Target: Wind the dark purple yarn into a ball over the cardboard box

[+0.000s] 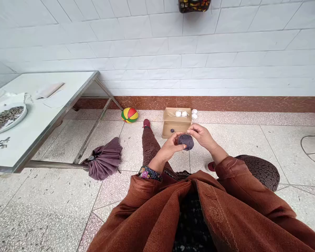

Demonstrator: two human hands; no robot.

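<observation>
A dark purple-grey ball of yarn [186,142] sits in my left hand [170,147], whose fingers and thumb wrap round its left side. Just above the ball's upper right, my right hand [201,135] has its thumb and forefinger pinched together, apparently on the yarn's strand, which is too thin to make out clearly. Beyond my hands an open cardboard box [168,125] stands on the floor. Inside it lies a small dark ball [172,130], and white balls [181,113] with white string rest at its lid side. More white balls [194,113] lie right of the box.
A red, yellow and green ball [129,115] lies near the wall. At left stands a metal-framed table [76,82] bearing a white dish [25,112] of dried bits and some cloth. A folded purple umbrella [106,158] leans by its leg. A wire ring [304,148] is far right.
</observation>
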